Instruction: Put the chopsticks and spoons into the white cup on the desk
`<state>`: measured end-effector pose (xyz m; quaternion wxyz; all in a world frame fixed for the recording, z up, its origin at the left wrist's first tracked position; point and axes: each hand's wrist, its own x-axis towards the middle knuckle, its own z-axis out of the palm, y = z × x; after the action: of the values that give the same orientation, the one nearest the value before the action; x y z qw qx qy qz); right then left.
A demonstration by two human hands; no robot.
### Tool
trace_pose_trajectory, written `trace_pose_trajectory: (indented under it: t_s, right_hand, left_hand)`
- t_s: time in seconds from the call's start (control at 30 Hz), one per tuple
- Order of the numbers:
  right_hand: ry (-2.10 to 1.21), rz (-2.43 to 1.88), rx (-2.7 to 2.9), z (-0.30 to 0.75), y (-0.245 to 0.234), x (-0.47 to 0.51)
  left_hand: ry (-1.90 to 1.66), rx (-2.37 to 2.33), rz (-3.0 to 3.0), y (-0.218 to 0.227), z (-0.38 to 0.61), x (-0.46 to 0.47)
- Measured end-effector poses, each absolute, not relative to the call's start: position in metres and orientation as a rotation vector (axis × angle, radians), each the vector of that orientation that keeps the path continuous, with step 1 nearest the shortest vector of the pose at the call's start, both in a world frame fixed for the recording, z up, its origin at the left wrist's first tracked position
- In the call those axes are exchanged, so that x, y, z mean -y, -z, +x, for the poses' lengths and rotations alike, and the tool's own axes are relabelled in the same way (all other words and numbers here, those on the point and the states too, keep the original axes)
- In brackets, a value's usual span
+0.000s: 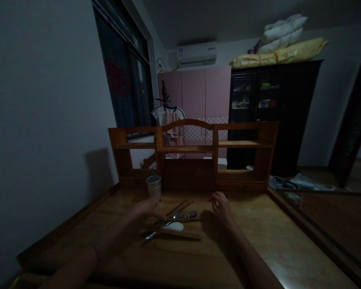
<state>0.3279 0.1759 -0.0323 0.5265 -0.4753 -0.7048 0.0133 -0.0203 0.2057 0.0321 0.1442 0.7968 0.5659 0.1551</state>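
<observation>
Both my arms reach out over a wooden desk [258, 241] in a dim room. My left hand [149, 208] hovers just left of a small pile of cutlery: a white spoon [173, 226], metal spoons [186, 215] and wooden chopsticks [177, 208]. Its fingers are smeared and dark, so their pose is unclear. My right hand [221, 206] rests to the right of the pile with the fingers curled down toward the desk, holding nothing I can see. A metal cup [154, 185] stands behind my left hand.
A wooden shelf unit [192, 154] stands along the back of the desk. A grey wall lies to the left. Beyond are a pink wardrobe [198, 96], a dark cabinet [273, 112] with bedding on top, and papers [301, 182] at the right.
</observation>
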Motion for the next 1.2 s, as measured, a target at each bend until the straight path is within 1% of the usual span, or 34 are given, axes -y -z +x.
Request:
trace_pose_trajectory:
  t_s: [0.07, 0.2, 0.27, 0.47, 0.57, 0.7, 0.93, 1.03, 1.2]
  right_hand:
    - [-0.028, -1.14, 1.685, 0.328, 0.032, -0.176]
    - [-0.016, -1.15, 1.683, 0.329, 0.03, -0.176]
    - [-0.007, -1.154, 1.683, 0.33, 0.029, -0.177]
    - [0.062, -1.212, 1.616, 0.338, 0.029, -0.18]
    - [0.125, -1.282, 1.512, 0.351, 0.031, -0.185]
    - [0.176, -1.352, 1.402, 0.369, 0.034, -0.191]
    - [0.176, -1.366, 1.421, 0.37, 0.035, -0.191]
    - [0.173, -1.358, 1.44, 0.366, 0.035, -0.191]
    - [0.18, -1.358, 1.426, 0.365, 0.034, -0.191]
  left_hand:
    - [-0.527, -1.696, 2.316, -0.042, -0.02, -0.218]
    - [-0.886, -2.02, 2.36, -0.055, -0.027, -0.241]
    - [-0.893, -2.075, 2.384, -0.055, -0.034, -0.248]
    - [-0.795, -2.034, 2.383, -0.054, -0.033, -0.253]
    - [-0.82, -1.965, 2.409, -0.061, -0.006, -0.254]
    - [-0.884, -1.747, 2.519, -0.068, 0.056, -0.248]
    - [-0.864, -1.338, 2.701, -0.052, 0.16, -0.213]
    - [-0.83, -1.247, 2.74, -0.044, 0.18, -0.205]
    - [-0.78, -1.211, 2.761, -0.039, 0.187, -0.205]
